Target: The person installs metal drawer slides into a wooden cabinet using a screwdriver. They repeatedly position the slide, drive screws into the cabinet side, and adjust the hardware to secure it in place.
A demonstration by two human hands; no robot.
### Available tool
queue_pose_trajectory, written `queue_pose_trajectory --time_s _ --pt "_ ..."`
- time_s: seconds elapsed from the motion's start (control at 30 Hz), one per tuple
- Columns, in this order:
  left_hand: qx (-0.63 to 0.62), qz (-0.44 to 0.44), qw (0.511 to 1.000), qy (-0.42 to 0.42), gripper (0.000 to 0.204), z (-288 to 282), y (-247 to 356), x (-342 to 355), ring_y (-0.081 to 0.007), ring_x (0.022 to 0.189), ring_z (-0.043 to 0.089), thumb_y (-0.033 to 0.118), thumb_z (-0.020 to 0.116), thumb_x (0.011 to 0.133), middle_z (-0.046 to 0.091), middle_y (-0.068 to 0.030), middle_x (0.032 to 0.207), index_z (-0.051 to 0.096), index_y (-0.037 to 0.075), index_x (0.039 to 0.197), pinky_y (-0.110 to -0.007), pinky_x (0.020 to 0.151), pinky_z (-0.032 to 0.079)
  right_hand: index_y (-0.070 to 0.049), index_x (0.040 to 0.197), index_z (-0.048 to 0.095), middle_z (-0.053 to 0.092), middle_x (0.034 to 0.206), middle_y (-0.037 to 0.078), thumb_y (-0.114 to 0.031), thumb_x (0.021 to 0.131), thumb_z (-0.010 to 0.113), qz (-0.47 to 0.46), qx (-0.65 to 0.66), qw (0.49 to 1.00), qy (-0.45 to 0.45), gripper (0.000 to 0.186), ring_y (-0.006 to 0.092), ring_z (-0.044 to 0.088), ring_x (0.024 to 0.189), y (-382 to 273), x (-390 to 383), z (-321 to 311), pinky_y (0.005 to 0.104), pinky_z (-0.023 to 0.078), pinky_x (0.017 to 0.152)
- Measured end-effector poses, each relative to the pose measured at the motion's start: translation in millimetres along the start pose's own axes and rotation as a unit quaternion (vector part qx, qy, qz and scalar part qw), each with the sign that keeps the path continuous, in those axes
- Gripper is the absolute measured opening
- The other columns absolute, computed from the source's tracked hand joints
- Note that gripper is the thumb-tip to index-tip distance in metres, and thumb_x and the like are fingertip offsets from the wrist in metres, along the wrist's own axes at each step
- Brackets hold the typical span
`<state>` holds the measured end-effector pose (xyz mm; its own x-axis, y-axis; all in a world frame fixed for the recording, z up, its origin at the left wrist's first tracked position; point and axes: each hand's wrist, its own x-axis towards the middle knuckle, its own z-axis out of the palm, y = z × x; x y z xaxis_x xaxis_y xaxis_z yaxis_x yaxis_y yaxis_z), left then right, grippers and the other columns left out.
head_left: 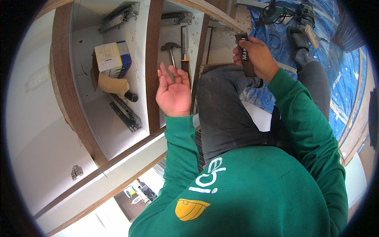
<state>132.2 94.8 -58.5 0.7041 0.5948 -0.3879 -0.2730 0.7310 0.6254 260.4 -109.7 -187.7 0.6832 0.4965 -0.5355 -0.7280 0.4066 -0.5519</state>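
Observation:
My right hand [263,59] is closed around a slim, dark, oblong thing with pale lettering [248,68], held upright above my bent knee; its exact kind I cannot tell. Palm up and empty, my left hand [175,96] has its fingers apart and slightly curled in front of the open cabinet. Just beyond those fingers, a claw hammer [169,46] lies in the narrower compartment. Beside it is a long tool with a silver blade [184,41] and an orange-and-black handle, partly hidden by my fingers.
A blue-and-white carton [114,57], torn brown paper [112,83] and a metal drawer runner [127,114] occupy the wider compartment. Dark wooden cabinet edges [153,59] stand left. A corded power tool [273,15] rests on blue sheeting [343,75] at right. A metal hinge piece [77,172] lies lower left.

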Motion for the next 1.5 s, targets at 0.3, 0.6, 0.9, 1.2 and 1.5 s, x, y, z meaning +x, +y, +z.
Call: queue_pose_trajectory --time_s 0.3,0.6,0.9,1.2,1.5 --pt "0.217 -0.009 0.972 -0.088 0.036 0 -9 3 -0.0269 0.123 0.055 0.013 0.049 0.100 0.051 -0.0054 0.145 0.052 0.012 0.135 -0.046 0.104 0.044 -0.001 0.109 0.061 0.067 0.092 0.009 -0.028 0.101 0.056 -0.072 0.003 0.994 -0.079 0.028 0.0168 0.065 0.083 7 -9 14 0.0310 0.055 0.075" --pt "0.405 0.066 0.911 -0.045 0.046 -37 -14 -7 -0.0194 0.116 0.056 0.034 0.042 0.107 0.058 -0.0117 0.128 0.049 -0.002 0.134 -0.035 0.098 0.046 0.001 0.096 0.064 0.064 0.087 0.002 -0.022 0.103 0.053 -0.053 0.040 0.975 -0.211 0.025 0.0092 0.058 0.083 69 -33 137 0.0251 0.049 0.076" --pt "0.419 0.127 0.899 -0.028 0.049 -42 2 13 -0.0166 0.094 0.064 0.044 0.044 0.105 0.064 -0.0101 0.109 0.056 -0.001 0.120 -0.030 0.080 0.052 0.003 0.118 0.061 0.063 0.095 0.012 -0.032 0.103 0.051 -0.110 0.025 0.983 -0.147 0.039 0.0170 0.058 0.091 86 -26 200 0.0317 0.047 0.085" --pt "0.586 0.139 0.797 0.040 0.053 -46 8 16 -0.0163 0.087 0.065 0.047 0.042 0.105 0.066 -0.0092 0.102 0.058 0.000 0.123 -0.030 0.074 0.052 0.003 0.132 0.055 0.064 0.115 0.019 -0.039 0.104 0.046 -0.145 -0.011 0.973 -0.181 0.051 0.0249 0.061 0.108 81 -23 193 0.0353 0.046 0.095" --pt "0.511 0.120 0.851 -0.024 0.046 -69 11 29 -0.0206 0.103 0.064 0.036 0.041 0.106 0.063 -0.0108 0.119 0.053 0.000 0.133 -0.034 0.087 0.052 0.003 0.131 0.057 0.064 0.112 0.020 -0.037 0.104 0.046 -0.170 -0.015 0.973 -0.157 0.049 0.0299 0.061 0.107 84 -24 196 0.0355 0.046 0.095"
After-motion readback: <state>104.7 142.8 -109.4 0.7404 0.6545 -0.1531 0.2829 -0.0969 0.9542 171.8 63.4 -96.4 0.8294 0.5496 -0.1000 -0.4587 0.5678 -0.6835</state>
